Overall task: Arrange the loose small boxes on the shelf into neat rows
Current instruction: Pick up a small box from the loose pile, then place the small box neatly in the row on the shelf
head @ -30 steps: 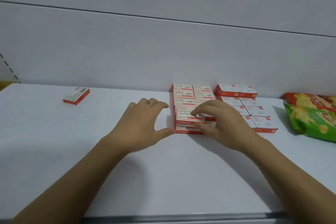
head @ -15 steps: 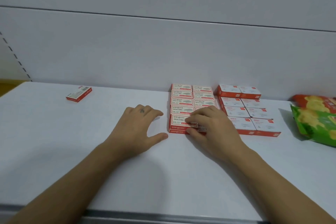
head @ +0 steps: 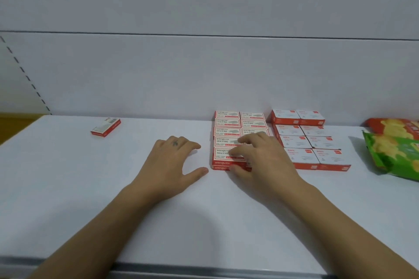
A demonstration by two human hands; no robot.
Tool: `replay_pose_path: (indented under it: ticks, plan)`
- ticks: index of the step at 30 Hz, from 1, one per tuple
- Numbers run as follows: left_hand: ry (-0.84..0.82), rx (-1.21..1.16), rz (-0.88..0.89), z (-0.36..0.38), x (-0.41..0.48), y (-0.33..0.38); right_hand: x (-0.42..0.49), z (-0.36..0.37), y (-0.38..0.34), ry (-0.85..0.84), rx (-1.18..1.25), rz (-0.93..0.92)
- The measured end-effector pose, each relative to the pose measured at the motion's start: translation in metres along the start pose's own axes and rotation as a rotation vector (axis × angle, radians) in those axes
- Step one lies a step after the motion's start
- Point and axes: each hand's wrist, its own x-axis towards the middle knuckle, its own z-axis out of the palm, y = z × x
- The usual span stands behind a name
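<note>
White shelf (head: 68, 188): right hand (head: 265, 163), fingers and thumb pinching the front box (head: 221, 154), should press it square against its row (head: 226, 130) while the left hand (head: 167, 165) rests spread, empty.

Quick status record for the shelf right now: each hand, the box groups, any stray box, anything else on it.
left hand: flat on the shelf, fingers spread, holding nothing
right hand: holds the front staple box, fingers on top, thumb at its front
staple block: two columns running toward the back wall
second box block: just right of it, two columns
stray box: alone at far left, angled
snack bags: right edge
</note>
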Motion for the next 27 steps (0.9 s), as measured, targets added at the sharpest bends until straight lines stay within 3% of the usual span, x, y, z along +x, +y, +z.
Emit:
replay_pose_path:
  ticks: [6, 14, 20, 27]
  plan:
    - [0.070, 0.064, -0.107, -0.006, -0.003, -0.037, 0.037, -0.005, -0.037, -0.027, 0.037, -0.158]
    - [0.278, 0.092, -0.496, -0.026, -0.008, -0.101, 0.110, 0.043, -0.124, -0.183, 0.091, -0.155]
    - [0.205, 0.140, -0.873, -0.027, 0.003, -0.138, 0.136, 0.080, -0.160, -0.145, 0.182, -0.054]
    - [0.198, 0.075, -0.981, -0.016, 0.007, -0.159, 0.140, 0.105, -0.157, -0.028, 0.231, -0.089]
